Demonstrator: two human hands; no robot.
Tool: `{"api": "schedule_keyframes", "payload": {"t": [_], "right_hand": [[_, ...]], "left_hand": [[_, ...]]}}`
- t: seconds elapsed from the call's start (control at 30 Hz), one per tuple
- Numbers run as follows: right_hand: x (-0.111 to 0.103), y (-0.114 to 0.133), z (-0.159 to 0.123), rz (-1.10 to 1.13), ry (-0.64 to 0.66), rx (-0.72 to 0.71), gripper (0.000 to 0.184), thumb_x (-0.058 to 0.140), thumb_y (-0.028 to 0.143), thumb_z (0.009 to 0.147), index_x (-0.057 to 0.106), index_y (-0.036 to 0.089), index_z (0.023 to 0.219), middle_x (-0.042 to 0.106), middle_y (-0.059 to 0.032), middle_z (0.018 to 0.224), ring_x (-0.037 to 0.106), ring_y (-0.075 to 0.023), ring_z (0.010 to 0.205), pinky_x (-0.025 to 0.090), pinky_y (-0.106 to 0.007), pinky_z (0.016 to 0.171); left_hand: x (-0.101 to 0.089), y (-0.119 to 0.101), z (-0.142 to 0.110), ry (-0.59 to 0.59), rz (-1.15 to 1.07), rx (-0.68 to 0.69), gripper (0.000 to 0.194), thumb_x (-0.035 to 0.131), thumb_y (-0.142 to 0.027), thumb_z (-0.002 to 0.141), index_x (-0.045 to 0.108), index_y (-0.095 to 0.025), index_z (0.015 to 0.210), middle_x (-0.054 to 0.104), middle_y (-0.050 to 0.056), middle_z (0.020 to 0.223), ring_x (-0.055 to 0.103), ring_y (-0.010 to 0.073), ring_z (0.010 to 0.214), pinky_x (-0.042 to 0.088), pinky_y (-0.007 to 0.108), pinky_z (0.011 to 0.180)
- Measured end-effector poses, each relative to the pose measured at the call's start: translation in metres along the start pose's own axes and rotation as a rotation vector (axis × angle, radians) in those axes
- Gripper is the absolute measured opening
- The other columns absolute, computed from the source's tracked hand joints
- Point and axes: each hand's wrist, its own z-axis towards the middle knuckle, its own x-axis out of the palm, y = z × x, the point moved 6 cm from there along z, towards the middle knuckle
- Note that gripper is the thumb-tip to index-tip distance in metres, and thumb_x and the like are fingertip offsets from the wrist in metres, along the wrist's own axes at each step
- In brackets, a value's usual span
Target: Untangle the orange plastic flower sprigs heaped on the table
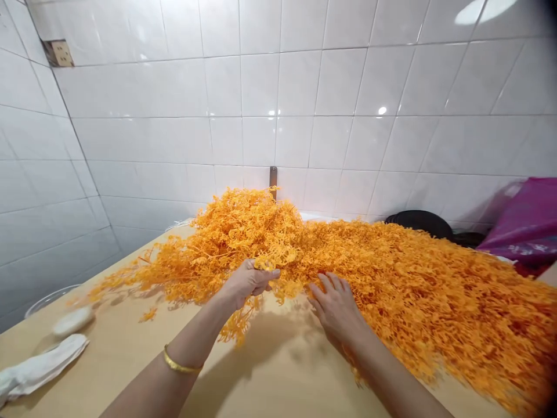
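Note:
My left hand [249,283] is closed, with thumb and fingers pinched on a sprig of orange dried flowers [278,257]. Fine, branching tips of it spread above and below the hand. My right hand [338,302] is at the near edge of a large orange flower heap [435,284], fingers apart and slightly bent, their tips against the loose stems. Nothing clearly shows in its grasp. Behind my left hand rises a taller mound of the same orange flowers [243,226], with thin sprigs trailing left.
The flowers lie on a tan tabletop [126,360] against a white tiled wall [183,93]. At the left are a white cloth [47,366] and a round whitish object [73,321]. Black round discs [420,223] and a purple bag [522,223] stand at the back right.

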Motion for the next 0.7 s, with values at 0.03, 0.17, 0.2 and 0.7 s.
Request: {"api": "schedule_keyframes", "payload": {"t": [0.03,0.17,0.2,0.7], "right_hand": [[-0.008,-0.006,0.002,0.063,-0.056,0.045,0.027,0.036,0.023,0.082,0.058,0.018,0.096,0.052,-0.0131,0.108,0.040,-0.0285,0.104,0.031,-0.045,0.084],[-0.034,-0.033,0.009,0.541,-0.314,0.336,0.028,0.032,0.030,0.084,0.057,0.017,0.088,0.057,-0.0100,0.085,0.051,-0.0213,0.081,0.040,-0.036,0.071],[-0.036,-0.038,0.011,0.688,-0.346,0.392,0.029,0.033,0.034,0.084,0.056,0.017,0.090,0.058,-0.0086,0.082,0.052,-0.0201,0.077,0.042,-0.034,0.068],[-0.005,-0.012,0.018,1.270,-0.006,0.286,0.023,0.054,0.039,0.072,0.058,0.017,0.081,0.058,-0.0020,0.075,0.052,-0.0138,0.069,0.040,-0.025,0.063]], "left_hand": [[0.005,0.006,0.006,0.022,-0.007,-0.014,0.035,0.068,-0.032,0.055,0.038,-0.016,0.049,0.028,-0.012,0.034,0.017,0.0000,0.032,0.037,0.024,0.054],[0.028,0.027,0.026,0.091,-0.030,-0.076,0.034,0.069,-0.030,0.052,0.037,-0.017,0.050,0.025,-0.013,0.032,0.017,0.0008,0.031,0.034,0.023,0.048],[0.034,0.032,0.029,0.108,-0.038,-0.091,0.034,0.069,-0.030,0.052,0.037,-0.017,0.050,0.024,-0.013,0.032,0.016,0.0008,0.031,0.034,0.023,0.049],[0.039,0.066,0.031,0.225,-0.235,-0.272,0.024,0.070,-0.021,0.055,0.047,-0.013,0.055,0.043,-0.007,0.040,0.034,0.0022,0.033,0.037,0.021,0.048]]}}
